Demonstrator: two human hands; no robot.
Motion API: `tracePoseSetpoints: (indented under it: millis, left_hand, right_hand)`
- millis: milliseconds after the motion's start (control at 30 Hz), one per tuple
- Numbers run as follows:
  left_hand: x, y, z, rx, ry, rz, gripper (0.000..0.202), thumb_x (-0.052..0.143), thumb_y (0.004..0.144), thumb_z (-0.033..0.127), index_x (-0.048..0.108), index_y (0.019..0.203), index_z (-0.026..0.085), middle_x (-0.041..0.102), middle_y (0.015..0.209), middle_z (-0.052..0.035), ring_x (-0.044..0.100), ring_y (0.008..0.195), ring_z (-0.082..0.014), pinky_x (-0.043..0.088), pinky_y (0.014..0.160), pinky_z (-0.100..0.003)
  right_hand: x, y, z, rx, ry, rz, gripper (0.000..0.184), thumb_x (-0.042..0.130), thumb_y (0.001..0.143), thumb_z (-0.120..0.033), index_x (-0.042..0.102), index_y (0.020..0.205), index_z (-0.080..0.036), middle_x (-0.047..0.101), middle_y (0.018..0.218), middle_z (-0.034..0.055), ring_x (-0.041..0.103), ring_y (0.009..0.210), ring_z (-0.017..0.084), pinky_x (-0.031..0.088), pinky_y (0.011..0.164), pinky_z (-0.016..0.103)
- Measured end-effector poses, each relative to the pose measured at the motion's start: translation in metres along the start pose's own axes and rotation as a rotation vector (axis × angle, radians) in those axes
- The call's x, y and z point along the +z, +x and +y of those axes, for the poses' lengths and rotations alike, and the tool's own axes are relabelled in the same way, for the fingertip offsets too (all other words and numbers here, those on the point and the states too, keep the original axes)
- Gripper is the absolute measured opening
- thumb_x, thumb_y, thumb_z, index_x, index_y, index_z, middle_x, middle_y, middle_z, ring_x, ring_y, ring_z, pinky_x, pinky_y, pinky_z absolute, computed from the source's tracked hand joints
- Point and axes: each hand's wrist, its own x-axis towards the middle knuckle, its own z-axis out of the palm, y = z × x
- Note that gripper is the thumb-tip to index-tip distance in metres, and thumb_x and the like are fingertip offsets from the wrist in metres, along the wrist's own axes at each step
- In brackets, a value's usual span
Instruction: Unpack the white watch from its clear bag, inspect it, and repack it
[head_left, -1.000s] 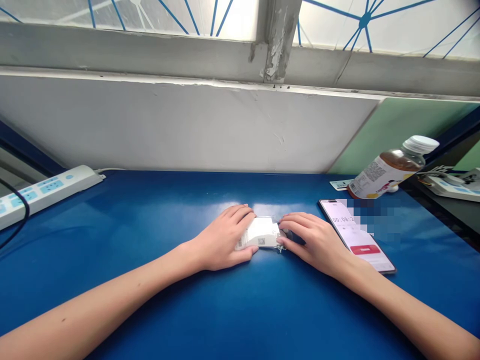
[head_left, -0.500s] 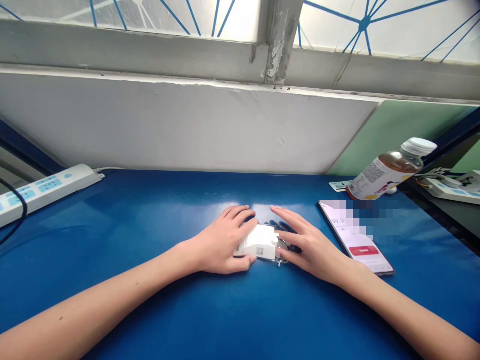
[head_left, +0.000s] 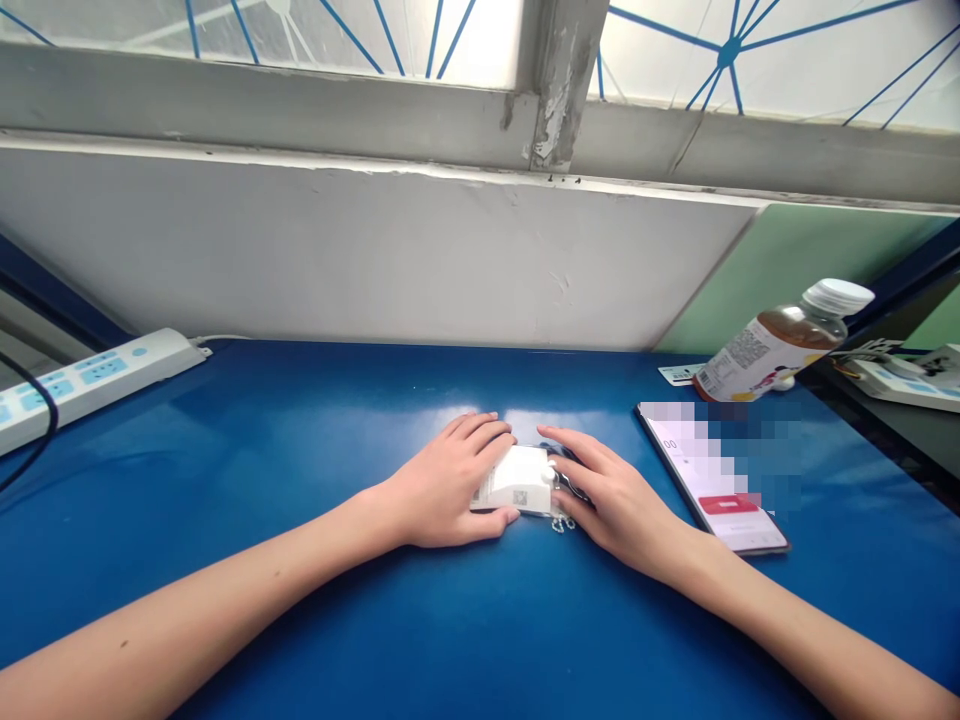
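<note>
A small white box-shaped device with a printed code label lies on the blue table. My left hand is wrapped round its left end, fingers over the top and thumb along the near side. My right hand rests against its right end, fingers curled over a small dark part with a thin metal chain hanging below it. What the right fingers grip is mostly hidden.
A phone with a lit screen lies right of my right hand. A tilted drink bottle stands behind it by a small card. A white power strip sits far left. A white wall panel rises behind.
My right hand's fingers, spread out half a second ago, have curled back onto the device's right end. The left hand and the device have barely moved.
</note>
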Motion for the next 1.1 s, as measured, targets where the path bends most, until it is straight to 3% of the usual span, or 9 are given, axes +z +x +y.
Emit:
tracePoseSetpoints:
  millis: [300, 1100]
  left_hand:
    - [-0.001, -0.0004, 0.0028, -0.037, -0.021, 0.021, 0.06, 0.062, 0.086, 0.045, 0.047, 0.136, 0.015, 0.056, 0.137, -0.0155, 0.045, 0.134, -0.0363, 0.035, 0.113, -0.053]
    - [-0.002, -0.0004, 0.0038, -0.046, -0.03, 0.031, 0.058, 0.063, 0.086, 0.043, 0.047, 0.133, 0.014, 0.053, 0.136, -0.0182, 0.045, 0.132, -0.0368, 0.038, 0.11, -0.053]
  right_hand:
    - [-0.0001, -0.0006, 0.0001, 0.053, 0.015, 0.001, 0.015, 0.053, 0.096, -0.019, 0.064, 0.107, -0.016, 0.056, 0.141, 0.0209, 0.056, 0.128, 0.033, 0.056, 0.099, 0.052]
    - [-0.0022, -0.0011, 0.0043, 0.023, -0.001, 0.001, 0.013, 0.056, 0.096, -0.021, 0.063, 0.106, -0.018, 0.057, 0.14, 0.0184, 0.054, 0.13, 0.033, 0.055, 0.1, 0.054]
